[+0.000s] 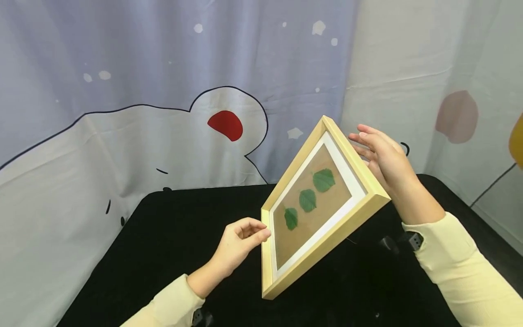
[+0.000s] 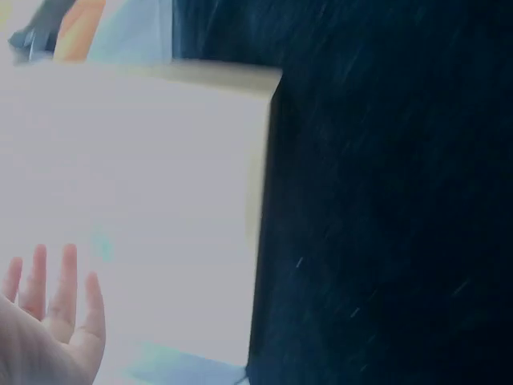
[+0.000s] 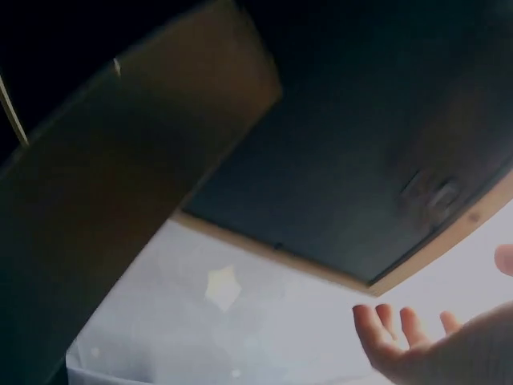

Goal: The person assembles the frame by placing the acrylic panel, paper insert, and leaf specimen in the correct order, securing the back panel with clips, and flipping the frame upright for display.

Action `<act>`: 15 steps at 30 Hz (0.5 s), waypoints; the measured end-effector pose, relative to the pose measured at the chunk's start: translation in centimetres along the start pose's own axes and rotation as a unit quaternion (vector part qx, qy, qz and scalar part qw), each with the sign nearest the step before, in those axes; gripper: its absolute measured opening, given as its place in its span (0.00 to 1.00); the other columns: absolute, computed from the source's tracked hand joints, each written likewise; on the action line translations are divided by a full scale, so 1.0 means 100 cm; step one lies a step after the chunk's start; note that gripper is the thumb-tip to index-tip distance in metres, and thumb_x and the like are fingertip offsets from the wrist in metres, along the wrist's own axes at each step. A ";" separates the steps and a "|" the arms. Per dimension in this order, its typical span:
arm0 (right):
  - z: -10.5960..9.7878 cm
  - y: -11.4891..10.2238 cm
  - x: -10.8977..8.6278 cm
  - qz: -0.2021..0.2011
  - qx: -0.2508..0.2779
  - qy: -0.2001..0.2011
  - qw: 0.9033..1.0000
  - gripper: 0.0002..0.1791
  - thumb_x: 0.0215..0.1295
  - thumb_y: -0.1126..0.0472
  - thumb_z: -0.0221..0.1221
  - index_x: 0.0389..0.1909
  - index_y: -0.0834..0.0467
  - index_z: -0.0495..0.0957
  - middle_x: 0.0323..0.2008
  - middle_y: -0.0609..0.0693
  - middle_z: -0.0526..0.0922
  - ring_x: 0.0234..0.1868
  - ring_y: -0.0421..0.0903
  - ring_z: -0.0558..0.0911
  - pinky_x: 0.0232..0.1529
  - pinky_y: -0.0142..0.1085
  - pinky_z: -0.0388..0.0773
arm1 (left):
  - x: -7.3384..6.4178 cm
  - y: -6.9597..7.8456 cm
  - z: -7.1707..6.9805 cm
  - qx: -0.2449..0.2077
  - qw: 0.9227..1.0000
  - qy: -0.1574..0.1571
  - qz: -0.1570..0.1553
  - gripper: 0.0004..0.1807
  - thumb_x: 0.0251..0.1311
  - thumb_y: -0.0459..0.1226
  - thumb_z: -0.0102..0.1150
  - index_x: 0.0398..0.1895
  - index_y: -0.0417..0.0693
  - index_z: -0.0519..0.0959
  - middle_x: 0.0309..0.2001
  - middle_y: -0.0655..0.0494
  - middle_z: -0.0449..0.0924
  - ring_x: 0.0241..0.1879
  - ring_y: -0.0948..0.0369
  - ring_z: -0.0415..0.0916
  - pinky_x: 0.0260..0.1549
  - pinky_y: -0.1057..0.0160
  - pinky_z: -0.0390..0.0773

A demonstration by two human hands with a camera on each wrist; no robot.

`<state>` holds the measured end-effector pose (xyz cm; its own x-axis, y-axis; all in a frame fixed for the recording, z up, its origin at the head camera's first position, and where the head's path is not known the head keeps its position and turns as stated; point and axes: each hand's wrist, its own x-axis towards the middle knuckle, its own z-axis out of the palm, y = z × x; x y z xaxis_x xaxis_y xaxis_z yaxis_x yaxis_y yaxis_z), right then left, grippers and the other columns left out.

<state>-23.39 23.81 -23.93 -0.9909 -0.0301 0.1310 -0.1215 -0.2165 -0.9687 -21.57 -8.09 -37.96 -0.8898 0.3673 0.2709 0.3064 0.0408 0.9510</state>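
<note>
A light wooden picture frame [image 1: 327, 245] stands tilted between the hands in the head view. Inside its white mat, several green leaves [image 1: 308, 200] line up on a brown backing. My left hand [image 1: 234, 243] pinches the frame's left rail between thumb and fingers. In the left wrist view the frame's face looks washed out. Past the upper right rail is my right hand [image 1: 386, 156], its fingers loosely extended and part of them behind the frame. The right wrist view shows the dark back panel [image 3: 321, 176], with the right fingertips just off its lower corner.
A black-covered table [image 1: 196, 209] lies beneath. Behind it hangs a pale curtain [image 1: 163, 59] printed with a cartoon outline, a red patch and light spots. Dark wrist devices [image 1: 413, 240] sit at the cream sleeve cuffs.
</note>
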 end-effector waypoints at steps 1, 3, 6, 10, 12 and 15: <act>0.000 0.001 -0.006 -0.004 0.001 0.004 1.000 0.37 0.71 0.50 0.52 0.76 0.51 0.48 0.61 0.45 0.66 0.72 0.49 0.57 0.52 0.29 0.71 | 0.005 0.000 -0.002 -0.008 1.000 0.001 0.005 0.12 0.58 0.33 0.64 0.39 0.30 0.78 0.32 0.59 0.82 0.34 0.66 0.79 0.40 0.66 0.79; -0.001 0.004 -0.016 -0.017 0.002 0.012 1.000 0.37 0.71 0.51 0.53 0.75 0.53 0.49 0.59 0.45 0.67 0.70 0.48 0.60 0.51 0.28 0.73 | 0.014 -0.001 -0.005 -0.015 1.000 0.005 0.014 0.13 0.59 0.32 0.63 0.41 0.28 0.78 0.32 0.59 0.82 0.34 0.65 0.80 0.41 0.66 0.79; 0.001 0.011 -0.031 -0.043 0.016 0.018 0.999 0.35 0.71 0.53 0.53 0.74 0.56 0.51 0.59 0.46 0.69 0.65 0.45 0.67 0.49 0.28 0.75 | 0.029 -0.005 -0.011 -0.011 1.000 0.019 0.016 0.13 0.59 0.32 0.63 0.42 0.29 0.78 0.33 0.59 0.81 0.35 0.65 0.79 0.43 0.65 0.79; 0.002 0.025 -0.048 -0.083 0.080 0.015 0.993 0.28 0.73 0.58 0.50 0.70 0.58 0.55 0.58 0.49 0.71 0.57 0.41 0.76 0.48 0.30 0.77 | 0.048 -0.014 -0.017 0.006 0.998 0.054 0.001 0.12 0.60 0.34 0.63 0.42 0.33 0.79 0.33 0.59 0.81 0.35 0.64 0.78 0.45 0.60 0.79; 0.004 0.031 -0.056 -0.099 0.105 0.018 0.989 0.24 0.74 0.60 0.48 0.67 0.58 0.57 0.58 0.50 0.71 0.55 0.41 0.77 0.49 0.30 0.77 | 0.056 -0.019 -0.018 0.011 0.997 0.072 -0.005 0.12 0.61 0.35 0.63 0.42 0.34 0.80 0.33 0.59 0.82 0.35 0.63 0.78 0.44 0.60 0.79; 0.007 0.038 -0.067 -0.121 0.115 0.030 0.986 0.20 0.75 0.61 0.46 0.64 0.59 0.59 0.57 0.51 0.72 0.55 0.42 0.77 0.50 0.29 0.76 | 0.067 -0.026 -0.019 0.020 0.995 0.094 -0.012 0.12 0.60 0.38 0.64 0.41 0.37 0.81 0.31 0.59 0.82 0.34 0.63 0.79 0.42 0.61 0.78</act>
<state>-17.21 22.48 -28.32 -0.9371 0.1051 0.3329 -0.3449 -0.4258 -0.8365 -29.03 -7.51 -38.32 -0.9433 0.1857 0.2750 0.2944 0.0860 0.9518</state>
